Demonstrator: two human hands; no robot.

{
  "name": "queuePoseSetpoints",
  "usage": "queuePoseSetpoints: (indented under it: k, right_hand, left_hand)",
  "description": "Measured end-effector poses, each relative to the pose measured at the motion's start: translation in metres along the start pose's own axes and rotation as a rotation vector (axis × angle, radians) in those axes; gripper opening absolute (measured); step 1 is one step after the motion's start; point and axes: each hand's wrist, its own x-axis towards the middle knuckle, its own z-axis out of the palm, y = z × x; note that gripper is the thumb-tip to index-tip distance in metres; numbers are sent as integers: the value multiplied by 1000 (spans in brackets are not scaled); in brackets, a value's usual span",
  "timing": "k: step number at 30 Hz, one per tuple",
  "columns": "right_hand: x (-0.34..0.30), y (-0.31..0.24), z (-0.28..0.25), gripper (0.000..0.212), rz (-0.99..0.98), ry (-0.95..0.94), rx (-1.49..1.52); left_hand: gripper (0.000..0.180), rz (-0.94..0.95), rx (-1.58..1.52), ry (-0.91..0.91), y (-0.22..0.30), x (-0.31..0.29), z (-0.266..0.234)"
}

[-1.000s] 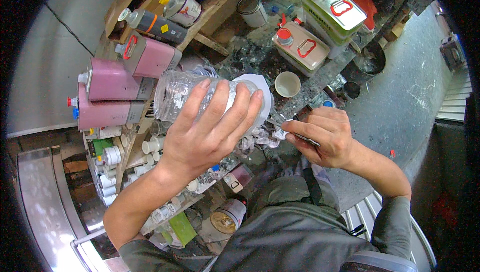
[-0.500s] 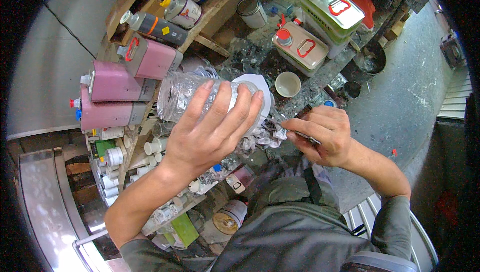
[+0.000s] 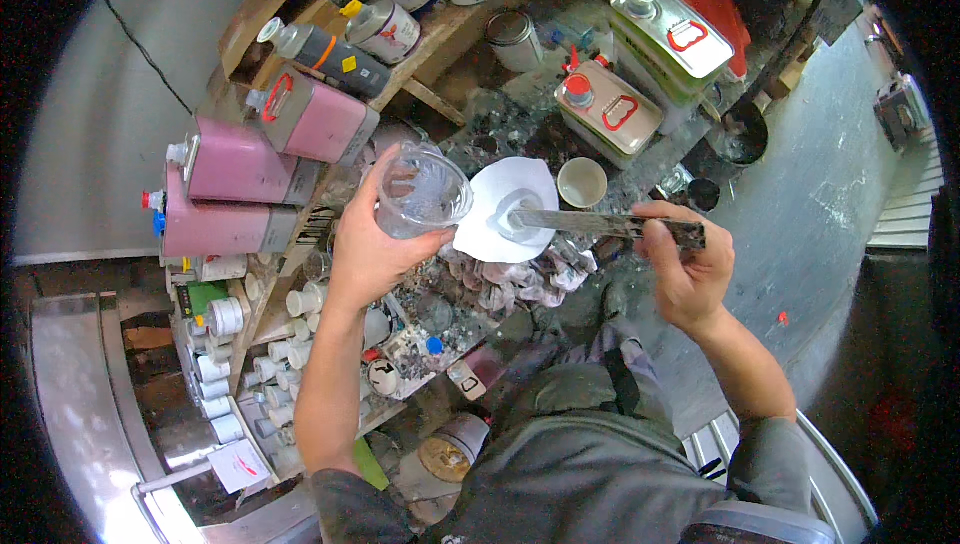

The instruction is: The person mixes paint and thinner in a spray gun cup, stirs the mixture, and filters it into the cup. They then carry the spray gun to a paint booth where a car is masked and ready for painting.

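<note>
My left hand [image 3: 362, 234] is wrapped round a clear plastic cup [image 3: 425, 192], tilted so its open mouth shows; its inside looks nearly bare. Just right of it stands a white paper cone [image 3: 480, 206] like a paint strainer, with something pale grey in its middle. My right hand [image 3: 692, 269] pinches the dark end of a flat, stained mixing stick [image 3: 590, 223]. The stick's other end reaches into the cone's middle. What the cone rests on is hidden. Crumpled, stained rags [image 3: 530, 279] lie below the cone, and a small white cup [image 3: 582, 183] is right beside it.
Pink metal cans [image 3: 240, 166] stand at the left. A tan can with a red cap [image 3: 605, 109] and a green-and-white can [image 3: 670, 39] stand at the far right of the bench. Bottles [image 3: 385, 32] line the upper shelf; several white pots [image 3: 225, 319] fill the lower left.
My left hand has turned the clear cup from lying sideways to mouth-up, drawing it off the white cone. My right hand has moved slightly right, the stick now stretching across into the cone.
</note>
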Motion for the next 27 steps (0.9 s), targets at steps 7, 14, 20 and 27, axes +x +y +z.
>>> queuePoseSetpoints:
  k: [7,14,20,27]
  right_hand:
    - [-22,-1,7,19,209,176,82]
    - [-36,-18,24,29,284,343,125]
    - [-57,-67,95,31,392,235,131]
    - [-93,-34,238,27,671,-220,139]
  left_hand:
    - [102,94,-612,350,-106,-48,4]
    - [92,-41,-419,736,-238,-85,87]
    - [85,-78,-447,851,-285,-86,105]
    - [90,-30,-511,699,-276,-126,84]
